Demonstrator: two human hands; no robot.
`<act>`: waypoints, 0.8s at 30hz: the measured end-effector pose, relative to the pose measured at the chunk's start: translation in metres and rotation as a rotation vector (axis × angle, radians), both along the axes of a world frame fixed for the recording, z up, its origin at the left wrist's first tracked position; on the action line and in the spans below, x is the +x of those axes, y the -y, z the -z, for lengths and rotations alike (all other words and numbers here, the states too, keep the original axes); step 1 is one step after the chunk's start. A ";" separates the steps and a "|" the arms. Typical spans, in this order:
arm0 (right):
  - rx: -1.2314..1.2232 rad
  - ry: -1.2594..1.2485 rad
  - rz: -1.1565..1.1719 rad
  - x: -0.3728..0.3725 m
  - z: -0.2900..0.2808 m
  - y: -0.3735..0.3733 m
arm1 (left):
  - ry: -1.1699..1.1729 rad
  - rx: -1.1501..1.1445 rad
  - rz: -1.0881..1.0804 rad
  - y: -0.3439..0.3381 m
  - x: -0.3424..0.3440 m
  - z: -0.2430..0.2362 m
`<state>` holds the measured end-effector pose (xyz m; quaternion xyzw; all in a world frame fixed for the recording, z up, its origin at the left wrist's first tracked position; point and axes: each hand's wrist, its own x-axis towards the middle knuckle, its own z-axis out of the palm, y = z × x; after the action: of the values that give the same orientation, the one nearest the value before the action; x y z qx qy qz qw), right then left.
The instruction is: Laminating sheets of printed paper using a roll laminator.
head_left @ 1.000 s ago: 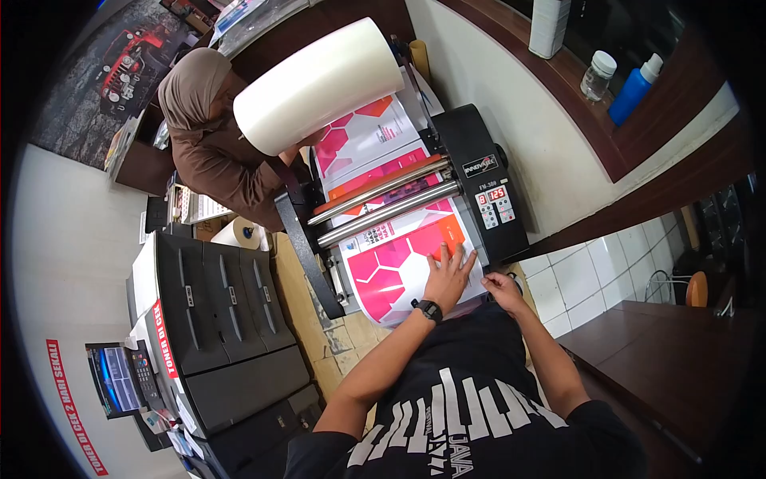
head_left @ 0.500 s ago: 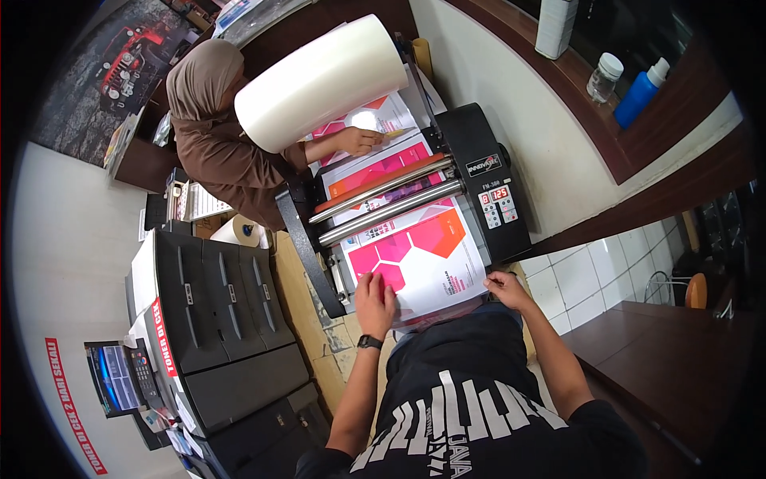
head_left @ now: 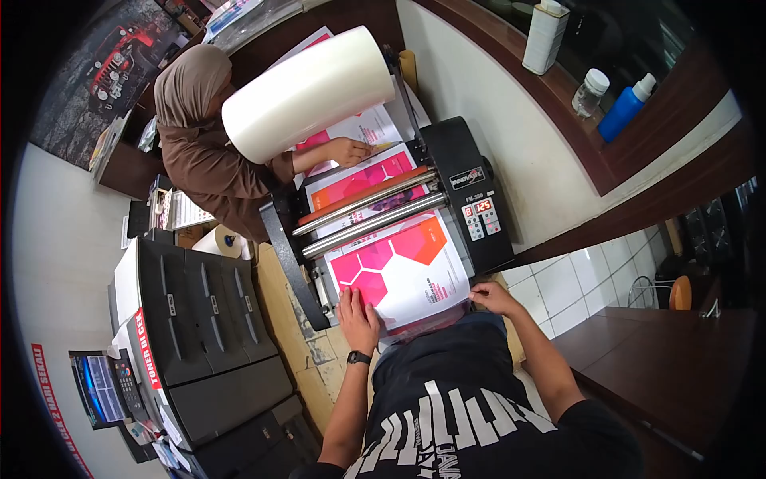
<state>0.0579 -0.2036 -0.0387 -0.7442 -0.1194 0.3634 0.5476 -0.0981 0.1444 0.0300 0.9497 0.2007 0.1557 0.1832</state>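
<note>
Head view: left hand, fingers slightly apart, has moved to the left edge of the printed sheet at the laminator; right hand pinches its corner, apparently steadying both sides.

Two wearer's hands, one laminator, two steel rollers, three ledge containers.
</note>
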 end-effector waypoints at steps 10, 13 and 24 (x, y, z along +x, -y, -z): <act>-0.065 -0.061 0.005 0.002 0.003 -0.001 | -0.042 0.013 -0.025 -0.002 0.006 0.003; -0.081 -0.049 -0.007 0.001 0.006 0.001 | -0.048 0.024 -0.030 -0.002 0.009 0.002; -0.109 -0.037 0.092 0.002 0.003 -0.012 | -0.039 0.064 -0.013 0.002 0.018 -0.001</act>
<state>0.0597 -0.1916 -0.0421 -0.7707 -0.0548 0.3575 0.5246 -0.0804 0.1426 0.0315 0.9566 0.2053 0.1444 0.1479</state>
